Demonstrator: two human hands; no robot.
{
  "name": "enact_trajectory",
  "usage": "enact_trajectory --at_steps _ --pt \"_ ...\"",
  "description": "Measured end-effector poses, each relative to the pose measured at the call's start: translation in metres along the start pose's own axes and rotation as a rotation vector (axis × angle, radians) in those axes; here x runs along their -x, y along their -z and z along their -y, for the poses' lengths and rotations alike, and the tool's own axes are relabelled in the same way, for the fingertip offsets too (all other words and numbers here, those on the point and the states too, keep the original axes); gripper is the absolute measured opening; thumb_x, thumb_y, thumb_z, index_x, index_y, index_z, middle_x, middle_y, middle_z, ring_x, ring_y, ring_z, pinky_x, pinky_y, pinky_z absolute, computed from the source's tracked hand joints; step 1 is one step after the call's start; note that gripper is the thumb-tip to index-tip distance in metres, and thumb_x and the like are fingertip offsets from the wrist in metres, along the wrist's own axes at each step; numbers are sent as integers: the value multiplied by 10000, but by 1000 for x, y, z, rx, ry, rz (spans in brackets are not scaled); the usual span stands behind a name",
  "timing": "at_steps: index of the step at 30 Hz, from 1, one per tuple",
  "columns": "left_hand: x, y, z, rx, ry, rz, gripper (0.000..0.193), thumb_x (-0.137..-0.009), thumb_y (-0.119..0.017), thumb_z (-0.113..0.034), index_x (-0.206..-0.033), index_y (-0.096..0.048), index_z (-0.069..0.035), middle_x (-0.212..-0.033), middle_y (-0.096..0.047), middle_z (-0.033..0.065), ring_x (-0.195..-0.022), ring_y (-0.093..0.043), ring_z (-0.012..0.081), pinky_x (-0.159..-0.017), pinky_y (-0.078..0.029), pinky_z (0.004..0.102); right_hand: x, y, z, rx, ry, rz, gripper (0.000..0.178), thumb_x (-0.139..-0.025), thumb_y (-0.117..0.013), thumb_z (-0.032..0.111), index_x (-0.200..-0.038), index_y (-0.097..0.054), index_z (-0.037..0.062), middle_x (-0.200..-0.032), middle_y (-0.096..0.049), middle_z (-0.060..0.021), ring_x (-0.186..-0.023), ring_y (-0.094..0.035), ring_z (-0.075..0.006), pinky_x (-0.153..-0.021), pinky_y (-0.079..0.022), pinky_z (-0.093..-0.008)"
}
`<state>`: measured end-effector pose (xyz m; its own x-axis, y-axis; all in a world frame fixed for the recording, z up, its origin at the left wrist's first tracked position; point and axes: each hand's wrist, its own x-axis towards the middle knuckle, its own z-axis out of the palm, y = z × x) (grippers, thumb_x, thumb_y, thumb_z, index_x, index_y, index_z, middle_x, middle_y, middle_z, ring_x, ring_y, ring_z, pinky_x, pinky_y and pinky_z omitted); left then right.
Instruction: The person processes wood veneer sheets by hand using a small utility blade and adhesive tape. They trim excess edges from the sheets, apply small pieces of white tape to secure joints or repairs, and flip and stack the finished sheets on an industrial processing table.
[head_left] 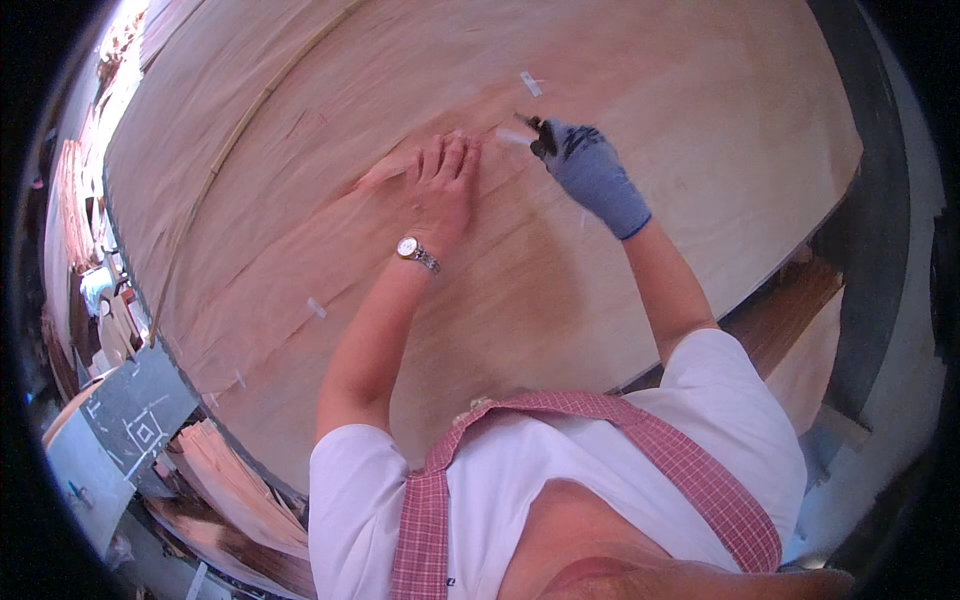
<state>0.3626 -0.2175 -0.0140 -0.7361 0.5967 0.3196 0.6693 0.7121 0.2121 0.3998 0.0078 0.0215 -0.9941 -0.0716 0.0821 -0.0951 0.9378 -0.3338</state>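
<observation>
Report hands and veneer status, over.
Left hand bare, pressed flat on the veneer sheet. Right hand gloved, gripping a small dark tool at a tape strip. Nothing in the way.

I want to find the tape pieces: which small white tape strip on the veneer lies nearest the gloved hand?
The white tape strip just left of the blue-gloved right hand; the other strips lie farther away.

The bare left hand (443,180), wearing a wristwatch (415,251), is pressing flat on a large wood veneer sheet (620,270). The gloved right hand (590,172) is gripping a small dark tool (533,128) beside a white tape strip (512,137).
</observation>
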Motion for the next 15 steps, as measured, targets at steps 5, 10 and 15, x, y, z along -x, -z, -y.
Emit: enact_trajectory --at_steps 5,10,15 --pt "2 -5 4 352 282 -137 427 -868 -575 -86 -1294 -568 -88 -1334 -564 78 -1261 -500 286 -1047 -401 417 -48 12 38 -1166 -466 268 196 -934 -634 268 -980 -665 79 -721 -673 -10 -497 -461 -27 -443 -354 -186" --pt "-10 -4 12 216 360 -233 388 -881 -565 -101 -1265 -585 -48 -1318 -581 91 -1227 -513 277 -1035 -413 408 -70 -32 56 -1122 -568 454 250 -931 -616 271 -977 -657 29 -760 -695 -81 -587 -601 -139 -500 -460 -281" --pt "-10 -2 24 30 281 12 388 -903 -524 -99 -1285 -588 -86 -1353 -562 87 -1183 -531 272 -1019 -422 415 -76 -46 46 -340 10 95 239 -899 -613 253 -918 -655 18 -778 -690 -169 -701 -671 -309 -623 -521 -395"
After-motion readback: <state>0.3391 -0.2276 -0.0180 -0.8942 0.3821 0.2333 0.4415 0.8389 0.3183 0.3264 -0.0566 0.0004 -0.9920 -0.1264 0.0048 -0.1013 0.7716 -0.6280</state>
